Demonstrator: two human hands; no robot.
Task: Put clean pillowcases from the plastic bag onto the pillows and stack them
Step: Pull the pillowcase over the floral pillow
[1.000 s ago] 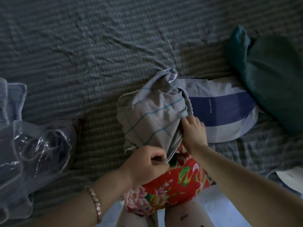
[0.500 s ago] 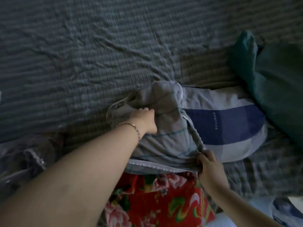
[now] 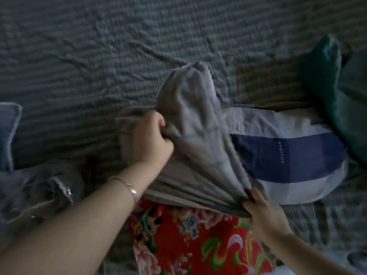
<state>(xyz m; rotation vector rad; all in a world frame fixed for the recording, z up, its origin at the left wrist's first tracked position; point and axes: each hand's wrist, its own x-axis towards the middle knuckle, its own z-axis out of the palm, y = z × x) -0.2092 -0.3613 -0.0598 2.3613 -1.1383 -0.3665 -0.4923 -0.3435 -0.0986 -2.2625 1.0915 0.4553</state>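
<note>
1. Head view: the left hand (image 3: 151, 141) clutched a bunched fold of the grey pillowcase (image 3: 190, 124). The right hand (image 3: 262, 211) pinched its open hem, probably to stretch the mouth over the red floral pillow (image 3: 188, 241), whose near end lay uncovered on the bed (image 3: 79, 56).
2. Same view: the plastic bag (image 3: 39, 187) lay crumpled at the left, and a blue-banded pillow (image 3: 288, 155) lay at the right, partly under the pillowcase.

Two hands are showing: left hand (image 3: 151, 139), right hand (image 3: 264, 211). One grey pillowcase (image 3: 196, 139) is showing. Two pillows are lying on the bed: one blue-and-white banded pillow (image 3: 288, 155), one teal pillow (image 3: 337, 86). One clear plastic bag (image 3: 39, 187) is sitting at left, and one blue piped cushion (image 3: 8, 132) is poking in at the edge. One bracelet (image 3: 129, 186), one piece of red floral fabric (image 3: 188, 245) and one grey quilted bedspread (image 3: 99, 56) are also showing.
</note>
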